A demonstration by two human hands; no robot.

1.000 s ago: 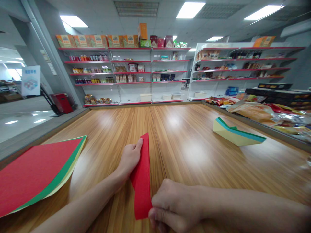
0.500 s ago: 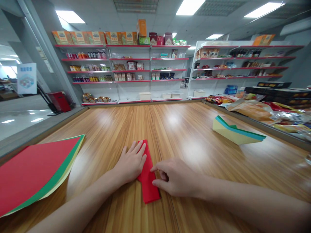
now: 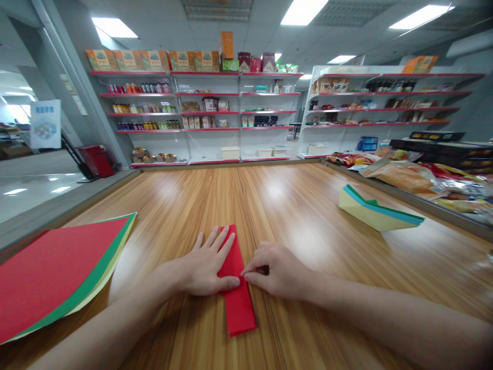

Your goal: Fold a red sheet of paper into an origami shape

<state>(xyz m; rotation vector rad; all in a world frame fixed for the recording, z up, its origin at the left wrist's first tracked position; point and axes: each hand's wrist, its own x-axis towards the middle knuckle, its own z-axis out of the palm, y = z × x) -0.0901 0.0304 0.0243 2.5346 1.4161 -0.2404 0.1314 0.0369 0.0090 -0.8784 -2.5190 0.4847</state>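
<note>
A narrow folded strip of red paper [image 3: 239, 303] lies on the wooden table, its long side running away from me. My left hand [image 3: 208, 264] rests flat on its left part with fingers spread, the thumb across the strip's middle. At the right edge of the strip, my right hand [image 3: 275, 270] has thumb and index finger pinched together on the paper's edge. The left hand covers part of the strip's left side.
Sheets of red, green and yellow paper [image 3: 61, 267] lie stacked at the left. A folded paper boat [image 3: 379, 210] in yellow, blue and green stands at the right. Packaged snacks [image 3: 408, 177] lie beyond the table's right edge. Stocked shelves [image 3: 208, 128] stand behind.
My left hand has spread its fingers, its thumb now lying across the strip. The right hand's fingertips have closed into a pinch at the edge. The strip has shifted slightly toward me.
</note>
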